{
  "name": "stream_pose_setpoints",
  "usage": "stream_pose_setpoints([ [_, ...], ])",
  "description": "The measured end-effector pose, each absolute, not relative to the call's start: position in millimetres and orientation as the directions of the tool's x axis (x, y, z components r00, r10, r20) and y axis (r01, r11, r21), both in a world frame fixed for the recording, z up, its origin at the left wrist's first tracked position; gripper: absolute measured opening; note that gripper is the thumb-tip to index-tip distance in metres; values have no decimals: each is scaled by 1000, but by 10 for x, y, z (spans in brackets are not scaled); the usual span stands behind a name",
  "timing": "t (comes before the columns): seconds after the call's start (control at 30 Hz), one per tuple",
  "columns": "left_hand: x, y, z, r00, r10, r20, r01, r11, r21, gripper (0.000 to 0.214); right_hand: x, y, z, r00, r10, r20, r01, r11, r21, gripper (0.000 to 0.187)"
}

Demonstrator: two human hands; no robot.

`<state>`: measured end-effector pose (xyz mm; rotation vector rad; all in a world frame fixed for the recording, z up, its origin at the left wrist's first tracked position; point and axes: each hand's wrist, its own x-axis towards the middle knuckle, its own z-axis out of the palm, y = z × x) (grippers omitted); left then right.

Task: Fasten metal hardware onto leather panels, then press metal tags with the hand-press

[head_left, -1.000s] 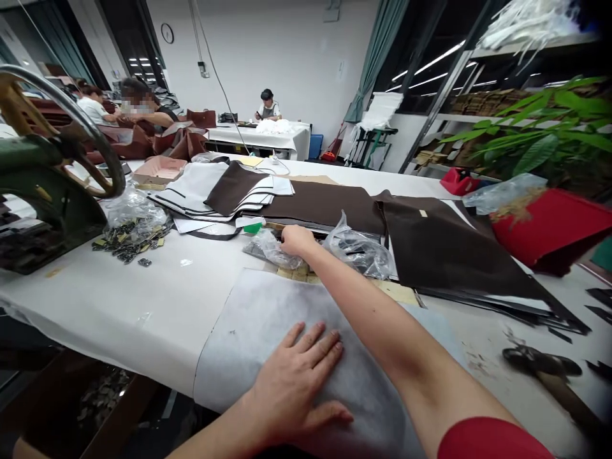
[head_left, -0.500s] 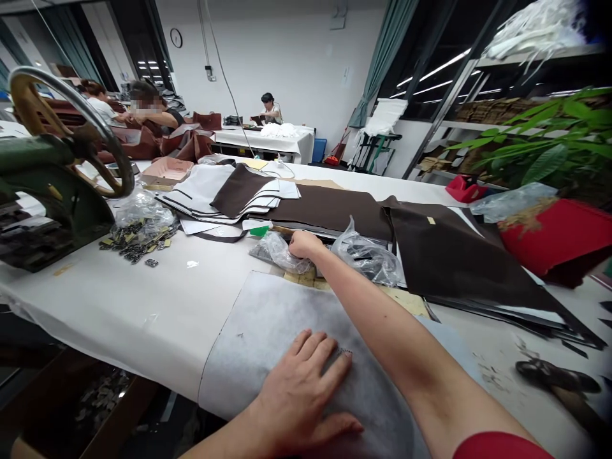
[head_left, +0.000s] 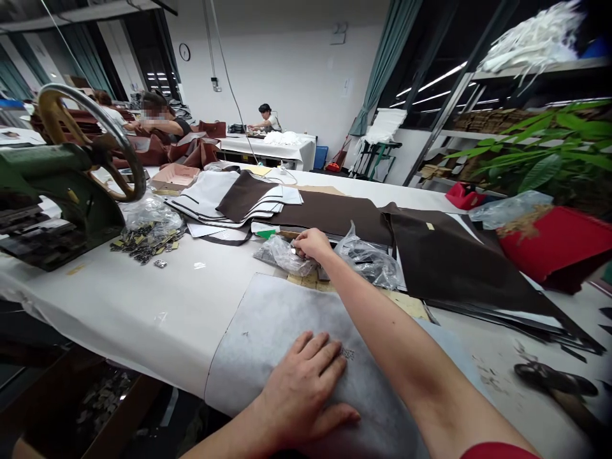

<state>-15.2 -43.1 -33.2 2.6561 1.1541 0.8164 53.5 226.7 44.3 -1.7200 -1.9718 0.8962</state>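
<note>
A pale grey sheet (head_left: 258, 331) lies flat, a crumpled clear bag (head_left: 283, 254) just beyond.

On the near desk (head_left: 129, 312), one pale sheet (head_left: 277, 322), one green machine (head_left: 43, 169) with one handwheel (head_left: 100, 150), one pink box (head_left: 176, 175), one hammer (head_left: 554, 378) and one red pot (head_left: 561, 239) are counted. Four clear plastic bags (head_left: 368, 262) can be made out. Three other people (head_left: 273, 121) and one wall clock (head_left: 184, 51) are seen beyond. The heaped metal pieces (head_left: 143, 246) cannot be counted, but one loose piece (head_left: 160, 263) is seen beside them.
</note>
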Motion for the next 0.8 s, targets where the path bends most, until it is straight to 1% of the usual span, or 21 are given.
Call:
stream_pose_setpoints([
  [0.07,-149,-433,-321,558,710,429,641,-697,320,68,592,2190,494,-174,982,-69,612,53,-789,18],
  [0.13,-142,-437,-290,550,714,433,647,-692,319,67,653,2067,576,-183,983,-30,486,63,-872,21],
  [0.27,-129,-444,-203,538,728,424,661,-677,324,62,890,1667,751,-235,972,-4,279,64,-958,25],
  [0.33,-129,-450,-180,542,726,424,655,-680,329,62,1091,1382,800,-287,957,34,228,102,-968,26],
  [0.37,-132,-453,-178,544,722,427,649,-685,331,62,1205,1219,809,-313,946,81,256,166,-952,26],
  [0.4,-135,-456,-182,546,718,432,643,-690,333,61,1322,1045,806,-339,929,148,333,265,-905,23],
  [0.43,-138,-459,-191,547,715,435,638,-693,336,60,1436,865,791,-370,902,221,447,381,-809,21],
  [0.47,-141,-461,-202,548,715,434,635,-694,340,59,1543,683,761,-409,868,282,567,484,-667,20],
  [0.5,-144,-461,-215,550,716,431,634,-693,343,57,1639,508,717,-454,833,316,665,553,-501,21],
  [0.53,-146,-461,-227,552,717,426,633,-693,346,56,1724,345,658,-496,809,314,733,584,-348,24],
  [0.57,-147,-459,-239,555,717,422,632,-693,346,56,1797,200,585,-523,804,285,774,587,-238,27],
  [0.6,-148,-458,-250,558,715,421,632,-695,344,56,1861,80,502,-532,810,248,795,578,-182,28],
  [0.63,-147,-456,-259,559,714,422,634,-695,339,57,1917,-15,415,-533,818,218,803,570,-175,27],
  [0.67,-146,-455,-267,558,713,424,636,-696,333,57,1966,-83,329,-533,821,204,797,568,-202,25],
  [0.73,-143,-455,-278,556,713,427,642,-694,324,58,2046,-155,182,-540,810,228,758,586,-287,24],
  [0.8,-139,-455,-285,553,716,426,648,-692,320,58,2100,-171,85,-551,788,274,713,615,-336,24],
])
